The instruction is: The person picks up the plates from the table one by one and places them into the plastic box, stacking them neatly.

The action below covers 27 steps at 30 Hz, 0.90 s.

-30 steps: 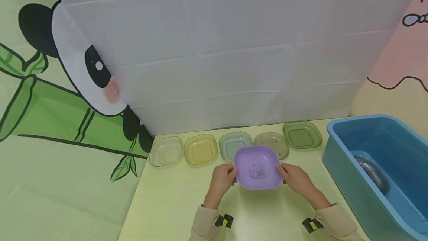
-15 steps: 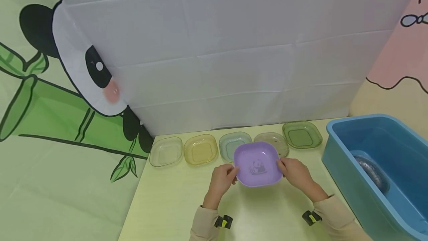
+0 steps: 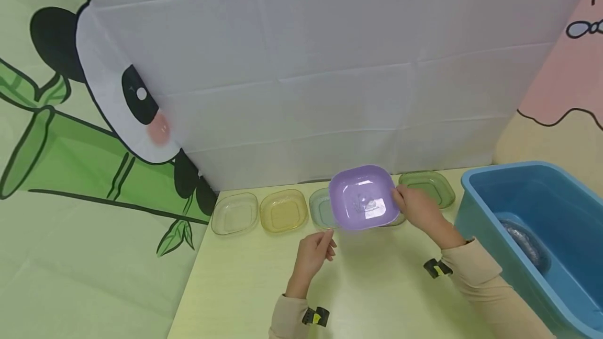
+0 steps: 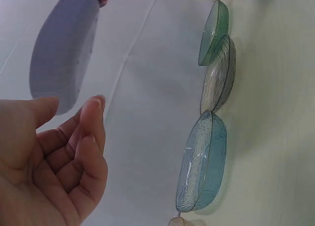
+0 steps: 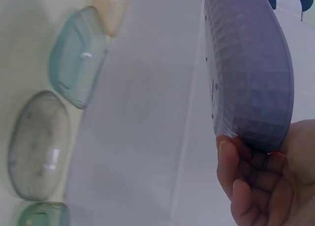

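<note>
A purple square plate (image 3: 363,198) with a panda print is raised over the back row of dishes. My right hand (image 3: 416,211) pinches its right edge between thumb and fingers. In the right wrist view the thumb side lies at the rim and the fingertips (image 5: 227,149) lie against the faceted underside. My left hand (image 3: 313,255) is apart from the plate, just below its left corner, fingers loosely bent and holding nothing. Behind the plate, a light blue glass dish (image 3: 321,208) and a grey one (image 4: 219,76) are partly hidden from the head view.
Along the table's back edge stand a clear dish (image 3: 234,214), a yellow dish (image 3: 283,211) and a green dish (image 3: 433,188). At the right is a deep blue tub (image 3: 490,234) with a shiny dark object (image 3: 525,245) inside. White cloth (image 3: 306,93) hangs behind.
The left hand has let go of the purple plate. My right hand has lifted the plate up and away toward the dish row, tilting it, while the left hand stays nearly in place.
</note>
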### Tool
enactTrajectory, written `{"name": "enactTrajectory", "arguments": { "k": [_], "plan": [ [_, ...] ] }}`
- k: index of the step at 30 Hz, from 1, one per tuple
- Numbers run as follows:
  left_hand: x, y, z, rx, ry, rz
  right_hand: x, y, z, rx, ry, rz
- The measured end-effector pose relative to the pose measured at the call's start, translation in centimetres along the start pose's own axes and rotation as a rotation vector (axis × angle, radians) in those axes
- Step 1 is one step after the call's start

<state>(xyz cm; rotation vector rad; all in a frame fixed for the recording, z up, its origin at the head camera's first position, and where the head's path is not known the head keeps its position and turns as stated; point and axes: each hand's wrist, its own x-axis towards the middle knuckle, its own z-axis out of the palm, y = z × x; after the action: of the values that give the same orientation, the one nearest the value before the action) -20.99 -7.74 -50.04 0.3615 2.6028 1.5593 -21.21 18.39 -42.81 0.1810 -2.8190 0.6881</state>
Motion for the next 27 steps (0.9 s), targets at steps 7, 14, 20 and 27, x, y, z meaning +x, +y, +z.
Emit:
{"name": "enactTrajectory", "arguments": {
  "k": [7, 14, 20, 27],
  "plan": [
    [-0.3, -0.3, 0.2, -0.005, -0.013, 0.01, 2.2, -1.4, -4.8, -0.063, 0.023, -0.007],
    [-0.4, -0.9, 0.2, 0.009, -0.021, 0.009, 3.0, -0.7, -8.7, -0.043, 0.035, 0.015],
    [-0.5, -1.1, 0.2, 0.022, -0.032, -0.012, 2.7, 0.9, -11.0, -0.021, 0.073, 0.041],
    [-0.6, -1.2, 0.2, 0.021, -0.028, -0.003, 2.1, 2.7, -13.1, -0.043, 0.074, 0.114]
  ]
}}
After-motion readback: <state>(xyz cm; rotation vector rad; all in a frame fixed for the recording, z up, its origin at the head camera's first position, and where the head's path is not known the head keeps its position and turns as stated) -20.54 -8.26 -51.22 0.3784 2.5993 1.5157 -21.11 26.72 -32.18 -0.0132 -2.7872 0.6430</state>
